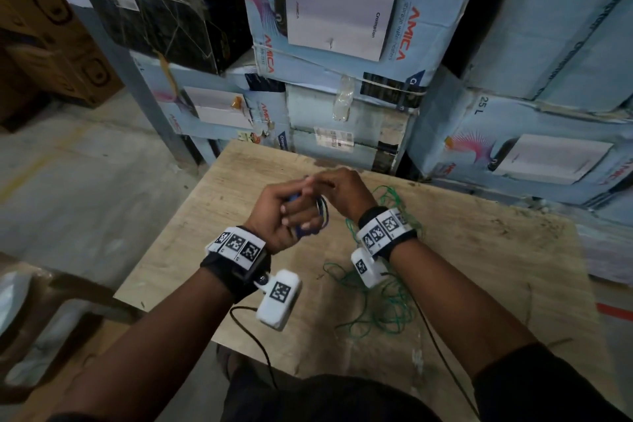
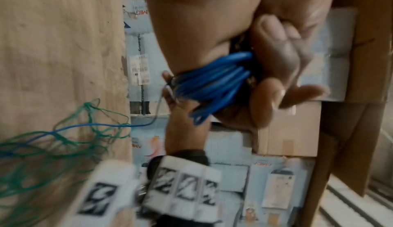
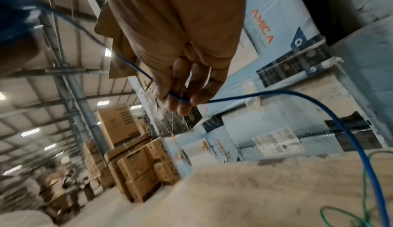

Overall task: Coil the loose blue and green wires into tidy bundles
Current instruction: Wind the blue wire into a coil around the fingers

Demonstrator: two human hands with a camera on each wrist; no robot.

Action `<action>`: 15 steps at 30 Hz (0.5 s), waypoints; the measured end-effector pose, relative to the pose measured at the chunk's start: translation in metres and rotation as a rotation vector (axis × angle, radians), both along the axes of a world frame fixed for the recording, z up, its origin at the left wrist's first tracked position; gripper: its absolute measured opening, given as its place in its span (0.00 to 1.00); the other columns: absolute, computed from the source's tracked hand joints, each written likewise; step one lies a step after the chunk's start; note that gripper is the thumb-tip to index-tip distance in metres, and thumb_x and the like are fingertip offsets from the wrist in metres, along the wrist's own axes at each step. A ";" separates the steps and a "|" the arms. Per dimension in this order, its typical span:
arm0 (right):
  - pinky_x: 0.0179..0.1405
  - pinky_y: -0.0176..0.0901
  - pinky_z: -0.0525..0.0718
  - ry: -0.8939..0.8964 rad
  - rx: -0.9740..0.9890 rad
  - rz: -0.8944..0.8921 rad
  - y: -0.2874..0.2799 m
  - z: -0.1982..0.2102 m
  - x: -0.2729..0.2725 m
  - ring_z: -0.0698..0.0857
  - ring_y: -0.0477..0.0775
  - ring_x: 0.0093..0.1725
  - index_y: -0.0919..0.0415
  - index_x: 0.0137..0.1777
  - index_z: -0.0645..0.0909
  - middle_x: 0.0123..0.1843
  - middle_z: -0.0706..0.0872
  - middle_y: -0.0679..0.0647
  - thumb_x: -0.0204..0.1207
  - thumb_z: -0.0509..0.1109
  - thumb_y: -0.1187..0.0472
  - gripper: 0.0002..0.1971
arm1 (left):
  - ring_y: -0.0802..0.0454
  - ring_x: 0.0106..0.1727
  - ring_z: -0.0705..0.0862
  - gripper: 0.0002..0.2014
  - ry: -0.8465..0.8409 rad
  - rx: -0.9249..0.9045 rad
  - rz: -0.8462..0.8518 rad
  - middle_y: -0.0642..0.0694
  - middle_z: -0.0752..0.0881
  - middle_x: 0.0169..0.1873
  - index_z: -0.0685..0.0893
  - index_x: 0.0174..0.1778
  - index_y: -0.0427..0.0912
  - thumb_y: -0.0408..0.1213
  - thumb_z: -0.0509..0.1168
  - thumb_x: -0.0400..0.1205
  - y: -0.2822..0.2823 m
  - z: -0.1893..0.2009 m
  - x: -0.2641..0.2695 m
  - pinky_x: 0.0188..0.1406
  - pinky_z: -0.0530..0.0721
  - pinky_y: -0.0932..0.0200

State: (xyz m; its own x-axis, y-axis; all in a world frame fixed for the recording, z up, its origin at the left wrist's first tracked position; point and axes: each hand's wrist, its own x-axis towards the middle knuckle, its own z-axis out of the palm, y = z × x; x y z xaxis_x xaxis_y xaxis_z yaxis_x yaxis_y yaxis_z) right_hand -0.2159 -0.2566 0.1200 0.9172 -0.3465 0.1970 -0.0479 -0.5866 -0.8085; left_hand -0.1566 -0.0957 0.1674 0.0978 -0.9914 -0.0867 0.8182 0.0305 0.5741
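My left hand (image 1: pixel 289 207) is curled round a coil of blue wire (image 1: pixel 317 221) above the wooden table (image 1: pixel 479 267); the left wrist view shows several blue loops (image 2: pixel 212 82) packed in its fingers (image 2: pixel 276 94). My right hand (image 1: pixel 342 187) is just beyond it and pinches the loose blue strand (image 3: pixel 266 94) between its fingertips (image 3: pixel 180 103). That strand hangs down to the table at the right. A loose tangle of thin green wire (image 1: pixel 380 301) lies on the table under my right wrist, also seen as green wire (image 2: pixel 42 146) in the left wrist view.
Stacked blue cartons (image 1: pixel 342 27) stand right behind the table's far edge. A metal rack post (image 1: pixel 137 79) and brown boxes (image 1: pixel 51 44) are at the left. A black cable (image 1: pixel 260 346) hangs from my left wrist over the table's near edge.
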 end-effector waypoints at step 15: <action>0.38 0.32 0.75 0.124 -0.232 0.150 0.020 0.035 -0.031 0.85 0.47 0.40 0.62 0.51 0.91 0.43 0.91 0.55 0.81 0.73 0.60 0.08 | 0.49 0.43 0.87 0.09 -0.706 0.360 0.614 0.39 0.87 0.46 0.76 0.56 0.36 0.20 0.56 0.85 -0.038 -0.032 0.043 0.50 0.82 0.57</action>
State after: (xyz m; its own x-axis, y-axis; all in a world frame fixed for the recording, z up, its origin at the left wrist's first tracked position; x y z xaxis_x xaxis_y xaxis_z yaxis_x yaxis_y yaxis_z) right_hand -0.2471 -0.2362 0.1550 0.9767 -0.1638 0.1385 -0.0364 -0.7629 -0.6455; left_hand -0.1137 -0.1340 0.1353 0.7285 -0.6782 -0.0966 0.1878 0.0622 0.9802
